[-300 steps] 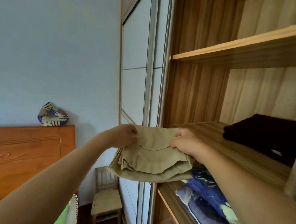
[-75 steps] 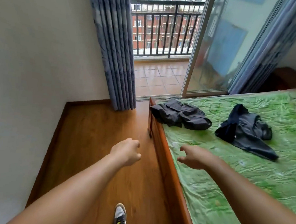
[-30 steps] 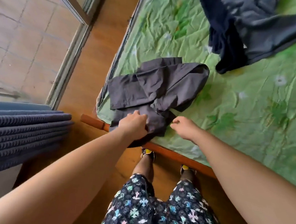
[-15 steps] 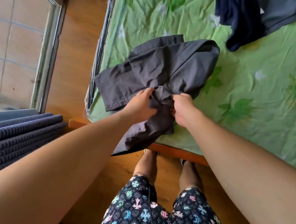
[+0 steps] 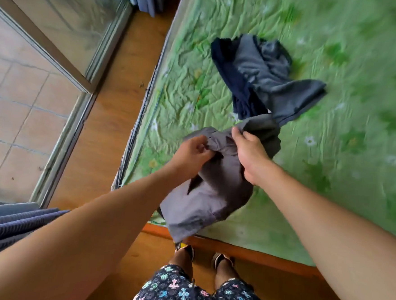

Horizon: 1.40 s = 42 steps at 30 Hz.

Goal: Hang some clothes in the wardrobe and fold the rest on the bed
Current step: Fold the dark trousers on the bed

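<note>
Here's the bed (image 5: 344,188) filling most of the right side, its crumpled green flowered sheet (image 5: 224,23) spread right to the edges, with an orange wooden rail (image 5: 262,256) along the near end. To the left runs the wooden floor (image 5: 106,110), then the sliding glass door (image 5: 67,21) and the tiled balcony (image 5: 17,104) beyond it. A blue ribbed curtain (image 5: 6,232) bunches at the lower left. Out on the sheet lies a rumpled navy and grey garment (image 5: 265,77), loose and unfolded. Nearer in, the grey garment (image 5: 212,195) is up off the bed at the near corner, hanging in a bunch with its lowest tip dangling past the rail. Whether its top edge touches the navy and grey one, I can't tell from here. The left hand (image 5: 192,153) has its fingers curled in, pinching the bunched cloth at the top left. The right hand (image 5: 249,153) is clenched around the top edge just beside it, the two hands close together. Below, the person's patterned shorts (image 5: 196,295) and two shoes (image 5: 186,252) stand right up against the rail.
</note>
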Available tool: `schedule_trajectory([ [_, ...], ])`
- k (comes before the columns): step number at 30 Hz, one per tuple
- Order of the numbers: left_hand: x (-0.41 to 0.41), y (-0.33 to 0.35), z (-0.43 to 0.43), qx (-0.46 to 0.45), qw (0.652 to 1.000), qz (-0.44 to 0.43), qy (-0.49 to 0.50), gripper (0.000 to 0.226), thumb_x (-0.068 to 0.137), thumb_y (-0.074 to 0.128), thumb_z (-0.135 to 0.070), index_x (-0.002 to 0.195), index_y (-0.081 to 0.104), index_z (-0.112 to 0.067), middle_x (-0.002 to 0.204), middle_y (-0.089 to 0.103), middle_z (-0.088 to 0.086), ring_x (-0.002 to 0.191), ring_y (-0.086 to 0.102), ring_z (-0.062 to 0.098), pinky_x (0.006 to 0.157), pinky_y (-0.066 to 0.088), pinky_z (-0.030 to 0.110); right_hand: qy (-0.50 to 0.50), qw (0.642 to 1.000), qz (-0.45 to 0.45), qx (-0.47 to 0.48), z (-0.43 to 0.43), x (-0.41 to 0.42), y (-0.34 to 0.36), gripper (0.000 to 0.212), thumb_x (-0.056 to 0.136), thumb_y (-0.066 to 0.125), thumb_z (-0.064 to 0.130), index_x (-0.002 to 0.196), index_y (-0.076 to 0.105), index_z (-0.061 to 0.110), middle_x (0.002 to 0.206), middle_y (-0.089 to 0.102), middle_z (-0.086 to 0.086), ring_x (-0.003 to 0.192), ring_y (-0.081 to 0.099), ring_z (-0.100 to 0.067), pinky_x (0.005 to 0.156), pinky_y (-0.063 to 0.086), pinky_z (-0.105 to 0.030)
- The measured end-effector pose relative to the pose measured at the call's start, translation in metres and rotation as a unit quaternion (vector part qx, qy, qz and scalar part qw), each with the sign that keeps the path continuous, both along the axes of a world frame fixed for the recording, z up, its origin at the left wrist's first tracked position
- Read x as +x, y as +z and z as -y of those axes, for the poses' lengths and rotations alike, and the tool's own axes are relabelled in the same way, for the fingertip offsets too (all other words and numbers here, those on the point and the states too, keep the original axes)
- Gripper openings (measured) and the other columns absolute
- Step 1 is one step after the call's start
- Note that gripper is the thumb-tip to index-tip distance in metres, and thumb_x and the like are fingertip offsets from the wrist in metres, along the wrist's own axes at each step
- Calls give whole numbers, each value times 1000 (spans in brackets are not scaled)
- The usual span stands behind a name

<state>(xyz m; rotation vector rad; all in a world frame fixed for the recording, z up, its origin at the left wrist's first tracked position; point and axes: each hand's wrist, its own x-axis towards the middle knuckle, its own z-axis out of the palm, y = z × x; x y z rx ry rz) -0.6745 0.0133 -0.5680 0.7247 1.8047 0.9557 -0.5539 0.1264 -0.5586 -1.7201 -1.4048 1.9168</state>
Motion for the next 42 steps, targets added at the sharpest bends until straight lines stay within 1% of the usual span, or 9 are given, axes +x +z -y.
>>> schedule_trajectory([
  [5,8,91,-39,82,991,-103,0,14,93,65,-16,86,63,-27,72,55,-4,63,48,5,63,41,25,49,991,49,112,-32,26,104,56,86,49,78,78,65,25,78,64,16,75,58,-1,61,42,-20],
  [9,19,162,-72,163,971,-176,-12,4,95,64,-15,91,63,-16,70,53,-2,57,45,3,60,37,23,89,986,-23,138,-48,50,180,59,77,49,81,62,69,27,62,59,14,63,56,-5,61,42,-26],
  [13,38,222,-100,199,963,-179,-12,10,100,55,-21,90,55,-22,56,49,-11,47,40,1,47,30,20,136,976,-87,148,-63,79,230,54,79,68,64,94,76,13,94,78,-8,91,74,-25,77,58,-36],
  [17,56,277,-124,229,951,-205,-7,17,101,51,-22,85,50,-30,49,51,-18,44,43,-1,42,29,17,166,966,-111,162,-79,111,258,13,95,69,22,86,68,14,69,65,0,53,60,-10,50,44,-20],
  [21,79,314,-137,235,950,-204,-21,9,102,50,-25,94,53,-25,65,50,-8,59,45,10,56,33,32,146,951,-99,254,-91,132,277,18,98,66,30,102,73,14,94,72,-6,85,67,-23,78,52,-38],
  [27,100,356,-149,258,945,-200,-9,7,101,52,-27,95,56,-24,69,49,-2,65,43,15,64,35,33,213,909,-87,347,-107,161,294,19,95,70,29,78,62,28,65,63,28,59,55,13,58,39,-9],
  [32,112,368,-151,236,935,-263,-18,7,101,53,-31,96,54,-26,64,50,-2,53,41,9,54,32,32,205,892,-49,399,-114,169,293,18,93,66,13,85,55,26,80,63,15,78,58,-5,75,43,-34],
  [38,107,363,-135,167,901,-398,-36,34,97,62,-33,127,53,-21,123,51,7,110,54,22,97,46,37,129,865,-2,484,-126,160,334,7,95,61,19,95,55,14,83,61,-1,78,56,-22,63,36,-34],
  [42,133,357,-120,152,906,-365,-154,56,85,73,-53,128,56,-22,121,54,-7,109,58,14,91,46,29,98,889,-20,447,-130,151,360,10,91,64,16,84,56,16,74,56,0,67,51,-17,56,32,-30],
])
